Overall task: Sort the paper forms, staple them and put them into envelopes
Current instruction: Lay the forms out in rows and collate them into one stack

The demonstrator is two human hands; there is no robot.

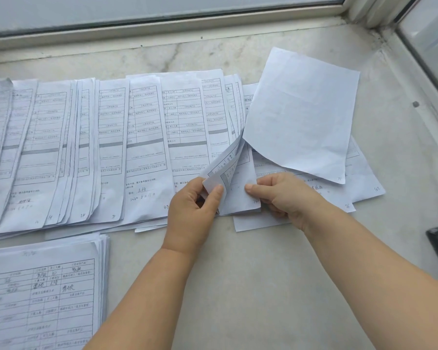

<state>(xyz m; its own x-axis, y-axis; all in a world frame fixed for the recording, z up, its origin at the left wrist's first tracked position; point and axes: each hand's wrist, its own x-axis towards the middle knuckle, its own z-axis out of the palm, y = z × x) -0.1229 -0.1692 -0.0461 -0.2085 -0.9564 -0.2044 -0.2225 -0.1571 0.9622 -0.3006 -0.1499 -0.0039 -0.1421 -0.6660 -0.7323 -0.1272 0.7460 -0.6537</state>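
Printed forms (pixel 147 137), overlapping in a fanned row, covered the stone desk (pixel 263 274) toward 9 o'clock. The left hand (pixel 192 210) pinched a curled sheet (pixel 228 170); right-hand (pixel 286 195) fingers (pixel 253 187) gripped the neighbouring sheet's (pixel 301 114) lower edge.

Printed paper forms (pixel 147 137) lie fanned overlapping across the sill, one sheet (pixel 301 114) lifted blank-side up.

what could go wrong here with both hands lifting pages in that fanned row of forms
1. The left hand pinches curled-up corners of several sheets; they could crease, or slip back in the wrong order.
2. The raised sheet by the right hand stands loosely on edge and might flop onto a neighbouring pile.
3. The fanned row overlaps tightly, so a tug may drag adjacent forms out of sequence.
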